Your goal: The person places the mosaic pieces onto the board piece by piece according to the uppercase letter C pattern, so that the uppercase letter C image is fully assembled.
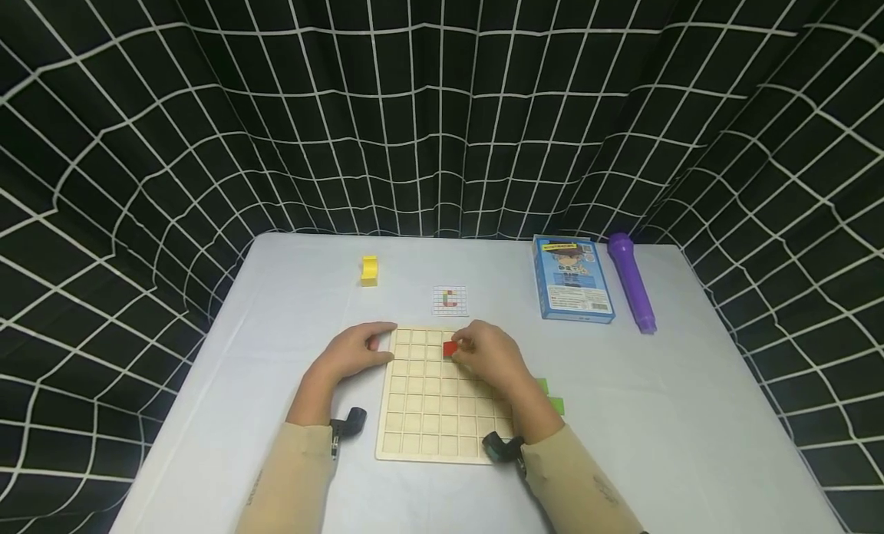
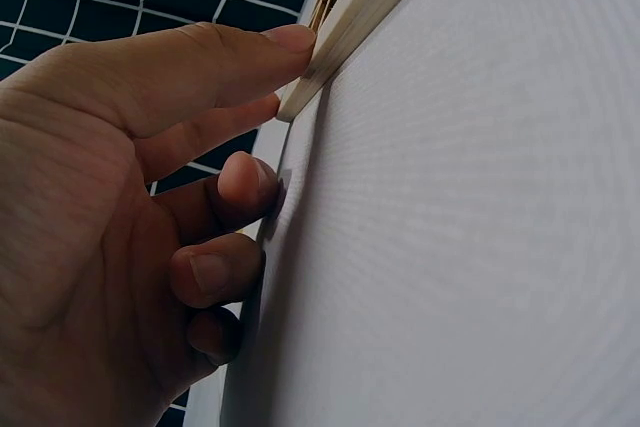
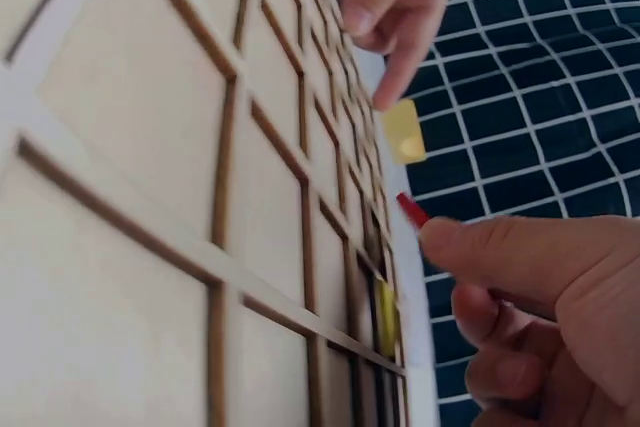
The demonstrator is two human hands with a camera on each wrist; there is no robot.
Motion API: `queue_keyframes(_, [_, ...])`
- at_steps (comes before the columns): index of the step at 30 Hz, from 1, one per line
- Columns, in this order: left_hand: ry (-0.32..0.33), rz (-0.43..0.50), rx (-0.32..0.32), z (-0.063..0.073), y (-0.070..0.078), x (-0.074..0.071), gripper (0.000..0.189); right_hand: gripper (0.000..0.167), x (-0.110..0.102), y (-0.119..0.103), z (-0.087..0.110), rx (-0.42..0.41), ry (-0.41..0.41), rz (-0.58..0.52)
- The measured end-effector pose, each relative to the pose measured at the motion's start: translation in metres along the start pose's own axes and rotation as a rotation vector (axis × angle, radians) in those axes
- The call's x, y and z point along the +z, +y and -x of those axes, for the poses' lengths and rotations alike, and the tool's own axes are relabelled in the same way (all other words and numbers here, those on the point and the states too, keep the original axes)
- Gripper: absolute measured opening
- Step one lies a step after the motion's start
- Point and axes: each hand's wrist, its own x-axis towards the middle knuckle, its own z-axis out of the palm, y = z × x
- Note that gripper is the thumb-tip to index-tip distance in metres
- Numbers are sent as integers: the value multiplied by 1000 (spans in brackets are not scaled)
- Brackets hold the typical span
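A pale wooden grid board (image 1: 412,403) lies flat on the table. My left hand (image 1: 348,352) is at its top left corner, thumb and index finger touching the board's edge (image 2: 345,47), the other fingers loosely bent. Over the upper part of the board, my right hand (image 1: 492,354) pinches a small red square tile (image 1: 450,349) between thumb and fingertips. In the right wrist view this red tile (image 3: 411,209) appears edge-on above the grid. A yellow piece (image 3: 386,317) sits in a cell near the far edge; in the head view my right hand hides it.
Beyond the board lies a small pattern card (image 1: 450,300). A yellow notched block (image 1: 369,271) stands at the back left. Green tiles (image 1: 555,406) lie partly hidden beside my right forearm. At the back right are a blue box (image 1: 573,279) and a purple microphone-shaped object (image 1: 631,282).
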Motion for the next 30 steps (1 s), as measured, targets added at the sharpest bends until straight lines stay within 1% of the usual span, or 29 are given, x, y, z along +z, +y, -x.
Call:
queue_keyframes(7, [-9, -7, 23, -1, 3, 0, 62, 20, 10, 2, -1, 33, -13, 98])
queue_keyframes(10, [-8, -9, 29, -1, 3, 0, 62, 20, 10, 2, 0, 66, -21, 92])
queue_keyframes(12, [-5, -8, 21, 0, 4, 0, 63, 20, 9, 1, 0, 93, -30, 74])
queue_keyframes(14, [-2, -3, 6, 0, 4, 1, 63, 23, 8, 1, 2, 111, -41, 57])
queue_keyframes(17, [4, 1, -16, 1, 4, 2, 64, 32, 6, 2, 6, 114, -58, 43])
queue_keyframes(20, [5, 7, -15, 2, 4, 2, 65, 38, -1, 5, 13, 114, -40, 5])
queue_keyframes(24, [9, 5, -7, 2, 3, 3, 65, 33, -17, 13, 24, 134, 25, -58])
queue_keyframes(26, [12, 2, -11, 2, 3, 2, 65, 30, -26, 19, 28, 149, 46, -72])
queue_keyframes(30, [11, 0, -23, 1, 2, 1, 65, 28, -39, 38, 33, 198, 35, -73])
